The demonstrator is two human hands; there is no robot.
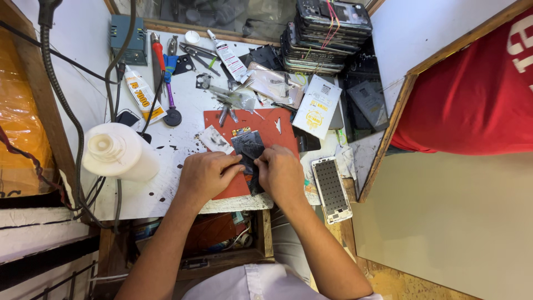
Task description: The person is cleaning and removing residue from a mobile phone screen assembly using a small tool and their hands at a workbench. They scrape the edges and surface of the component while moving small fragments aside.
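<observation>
Spanning the view, a scuffed white bench (166, 194) carries a flat red mat (266, 125). On it lies a thin dark panel (249, 145), pinched by left hand (206, 175) and right hand (280, 173), both grips pressed together.

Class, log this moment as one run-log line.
left hand + right hand: gripping dark flat phone panel | on: red work mat | beside: white phone frame

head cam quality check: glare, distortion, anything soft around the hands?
Head view: even light, mild glare on the white bottle; wide-angle bending at the edges; left hand and right hand fairly sharp on the dark panel, soft shadows on the red mat.
</observation>
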